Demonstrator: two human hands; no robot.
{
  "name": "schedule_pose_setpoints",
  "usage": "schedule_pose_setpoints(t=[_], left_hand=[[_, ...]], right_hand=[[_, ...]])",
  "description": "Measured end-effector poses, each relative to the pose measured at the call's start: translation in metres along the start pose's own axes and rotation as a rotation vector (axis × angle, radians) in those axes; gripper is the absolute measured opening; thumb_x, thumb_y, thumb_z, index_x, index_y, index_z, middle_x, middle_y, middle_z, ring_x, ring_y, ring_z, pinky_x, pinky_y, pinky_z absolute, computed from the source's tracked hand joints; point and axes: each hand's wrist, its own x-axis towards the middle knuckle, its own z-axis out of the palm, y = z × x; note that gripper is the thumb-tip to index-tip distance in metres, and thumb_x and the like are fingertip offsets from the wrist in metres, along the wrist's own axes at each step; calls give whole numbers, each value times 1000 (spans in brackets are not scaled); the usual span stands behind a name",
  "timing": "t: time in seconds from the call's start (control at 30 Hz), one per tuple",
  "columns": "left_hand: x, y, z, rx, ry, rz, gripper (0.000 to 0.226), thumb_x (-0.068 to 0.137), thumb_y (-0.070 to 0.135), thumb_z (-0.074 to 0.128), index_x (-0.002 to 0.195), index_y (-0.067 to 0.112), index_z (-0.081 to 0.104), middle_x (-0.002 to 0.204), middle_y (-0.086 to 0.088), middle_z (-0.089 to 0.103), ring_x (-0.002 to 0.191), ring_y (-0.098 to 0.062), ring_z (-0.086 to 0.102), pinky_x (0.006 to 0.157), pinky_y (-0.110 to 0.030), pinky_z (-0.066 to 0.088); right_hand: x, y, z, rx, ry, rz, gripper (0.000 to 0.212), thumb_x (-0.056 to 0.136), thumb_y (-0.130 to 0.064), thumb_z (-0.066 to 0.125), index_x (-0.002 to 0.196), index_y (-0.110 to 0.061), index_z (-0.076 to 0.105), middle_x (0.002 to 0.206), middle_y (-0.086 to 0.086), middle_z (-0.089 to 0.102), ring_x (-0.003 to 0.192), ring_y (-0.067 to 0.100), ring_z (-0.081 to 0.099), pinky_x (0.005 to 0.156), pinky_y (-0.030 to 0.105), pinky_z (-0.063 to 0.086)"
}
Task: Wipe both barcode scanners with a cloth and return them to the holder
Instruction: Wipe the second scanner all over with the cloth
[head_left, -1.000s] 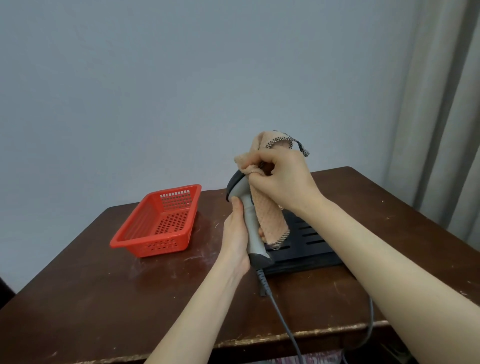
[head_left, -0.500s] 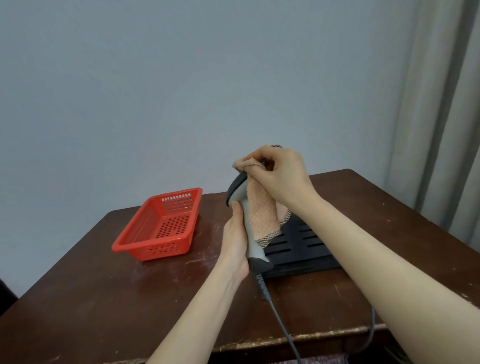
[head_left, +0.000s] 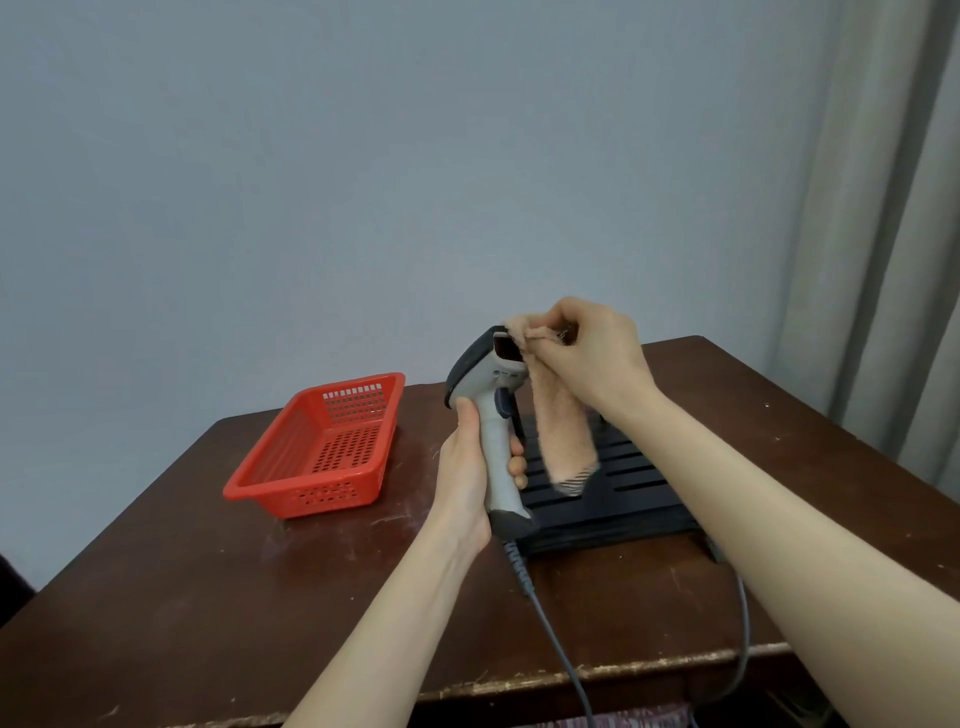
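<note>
Basket (head_left: 317, 452) of red plastic sits on the left part of the table (head_left: 208, 597), well apart from the hands. Next comes the left hand (head_left: 467, 473), its fingers wrapped round the grey handle of the scanner (head_left: 491, 410), which it holds upright above the table with the head on top and the window facing right. A second ago the cloth (head_left: 563, 431) was draped over the head and lay down along the handle. Now it has been drawn off to the right: its top edge touches the window rim, and the rest hangs free beside the handle, clear of it. The right hand (head_left: 587, 353) pinches that top edge between thumb and curled fingers, right at the front of the head.

I judge that the wipe has moved from the body to the window, so this first scanner is nearly done but not yet put back.

Under the cloth, on the table, lies a black slatted stand (head_left: 623, 499). Whether it or the basket is the holder, I cannot tell. The scanner's cable (head_left: 550, 623) runs down off the near table edge. No second scanner shows, though another grey cord (head_left: 744, 623) hangs over the edge further right. A pale curtain (head_left: 883, 234) closes the right side.
</note>
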Motion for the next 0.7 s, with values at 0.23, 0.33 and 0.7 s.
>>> schedule_pose_setpoints(t=[0.23, 0.33, 0.7], left_hand=[[-1, 2, 4, 42, 8, 51, 59, 95, 57, 35, 100, 7, 65, 77, -8, 71, 62, -20, 67, 56, -28, 53], [-3, 4, 1, 68, 30, 55, 60, 95, 58, 36, 102, 6, 64, 75, -7, 70, 61, -21, 66, 58, -30, 52], [-2, 1, 7, 97, 25, 49, 61, 93, 59, 36, 108, 6, 62, 81, -7, 73, 71, -21, 70, 68, -35, 57]], right_hand=[[-11, -18, 7, 154, -53, -93, 15, 85, -27, 66, 83, -12, 70, 78, -6, 65, 77, 12, 58, 73, 29, 47], [-3, -3, 2, -17, -69, -42, 12, 86, -31, 62, 78, -25, 68, 76, -14, 66, 81, 13, 61, 69, 29, 46], [-6, -29, 1, 241, -57, -150, 9, 85, -28, 69, 87, -21, 73, 79, -18, 60, 82, -1, 57, 72, 9, 43]])
